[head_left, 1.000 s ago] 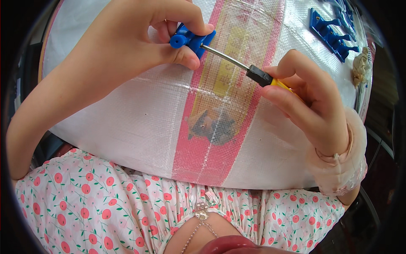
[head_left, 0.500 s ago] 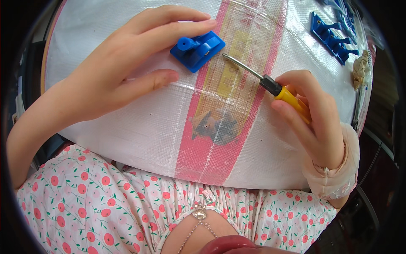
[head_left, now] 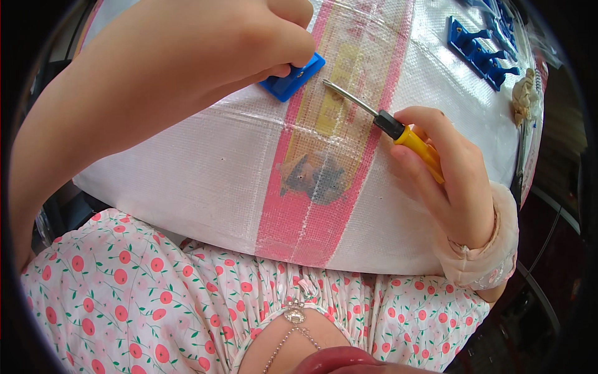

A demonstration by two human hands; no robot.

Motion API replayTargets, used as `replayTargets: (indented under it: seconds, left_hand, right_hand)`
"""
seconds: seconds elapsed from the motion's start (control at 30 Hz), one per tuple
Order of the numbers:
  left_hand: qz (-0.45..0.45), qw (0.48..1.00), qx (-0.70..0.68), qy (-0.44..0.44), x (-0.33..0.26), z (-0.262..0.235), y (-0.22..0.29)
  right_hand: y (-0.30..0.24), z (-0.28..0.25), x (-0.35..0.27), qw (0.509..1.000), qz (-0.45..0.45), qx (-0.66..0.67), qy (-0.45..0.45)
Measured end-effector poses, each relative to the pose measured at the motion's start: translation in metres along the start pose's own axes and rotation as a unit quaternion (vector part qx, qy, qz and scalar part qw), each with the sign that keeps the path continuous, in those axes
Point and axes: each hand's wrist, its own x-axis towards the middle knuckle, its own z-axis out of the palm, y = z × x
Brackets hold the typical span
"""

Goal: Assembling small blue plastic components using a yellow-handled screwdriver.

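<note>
A small blue plastic hook piece [head_left: 291,82] with a flat base lies on the covered table, partly hidden by my left hand [head_left: 265,34]. That hand is bent and closed, palm down, over its far-left side. One fingertip comes down at the piece's raised part, and I cannot make out what the fingers hold. My right hand [head_left: 445,165] is wrapped round a screwdriver [head_left: 408,137] with a yellow and black handle. Its metal shaft points up and left, and the tip sits just right of the blue piece, apart from it.
White woven sheeting [head_left: 187,181] with a pink and yellow printed band covers the rounded table. At the far right lies a blue rack [head_left: 479,53] with several hooks, beside more blue parts and clear plastic wrapping. A crumpled beige lump [head_left: 523,100] rests near the right edge.
My left hand has gone from spread fingers beside the blue hook piece to a closed, turned hand over it. My right hand and screwdriver have hardly moved. The view has shifted slightly.
</note>
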Motion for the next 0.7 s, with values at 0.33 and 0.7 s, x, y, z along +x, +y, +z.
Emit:
replayTargets:
  seconds: [0.33, 0.7]
  left_hand:
    - [-0.036, 0.992, 0.051, -0.110, 0.019, -0.007, 0.017]
    - [0.202, 0.949, 0.170, 0.171, 0.000, 0.042, -0.021]
  right_hand:
    - [-0.008, 0.004, 0.002, 0.996, -0.003, -0.011, 0.084]
    - [0.006, 0.028, 0.041, 0.954, -0.024, 0.263, 0.144]
